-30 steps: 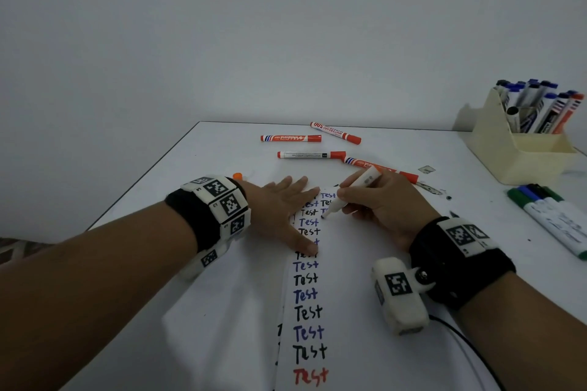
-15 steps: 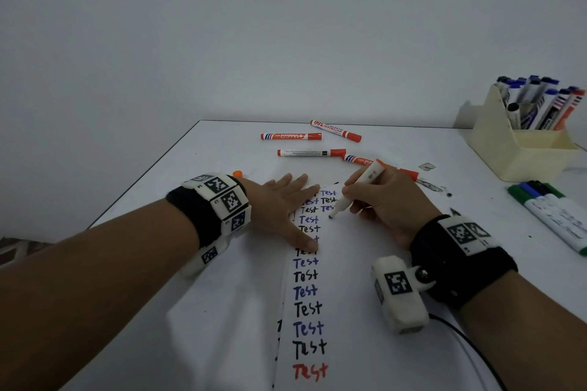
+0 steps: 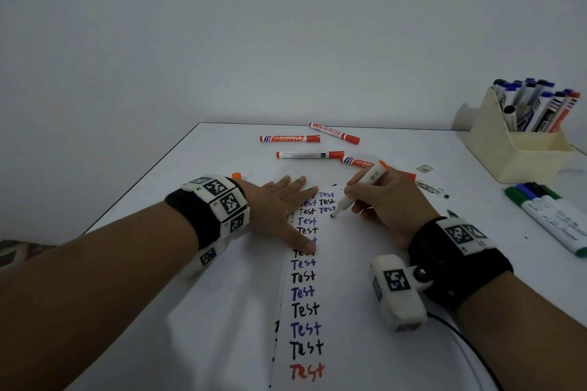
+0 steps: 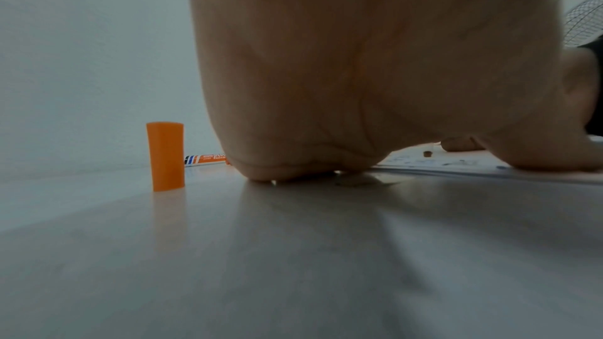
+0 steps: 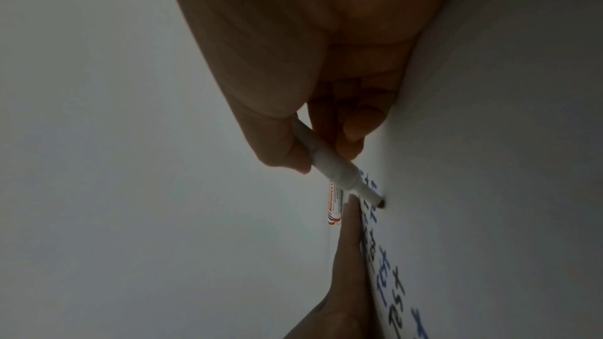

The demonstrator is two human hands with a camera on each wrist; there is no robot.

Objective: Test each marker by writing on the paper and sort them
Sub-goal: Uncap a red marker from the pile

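Note:
The white paper [image 3: 343, 295] lies on the table with columns of "Test" in black, blue and red. My left hand [image 3: 279, 209] lies flat on its left part, fingers straight [image 4: 359, 74]. My right hand [image 3: 384, 200] grips an uncapped white marker with an orange end [image 3: 362, 187], and the dark tip [image 5: 381, 204] touches the paper just below the second column of words. The marker's barrel [image 5: 329, 161] is pinched between thumb and fingers. Its orange cap [image 4: 165, 156] stands upright on the table left of my left wrist [image 3: 236, 175].
Several red-capped markers [image 3: 290, 138] lie at the far middle of the table. A cream holder [image 3: 514, 149] with several markers stands at the back right. Green and blue markers [image 3: 552, 219] lie at the right edge. A cable runs from my right wrist.
My right hand has shifted the marker a little right and down, from beside the first column to a spot under the second column. The left hand stays flat on the paper.

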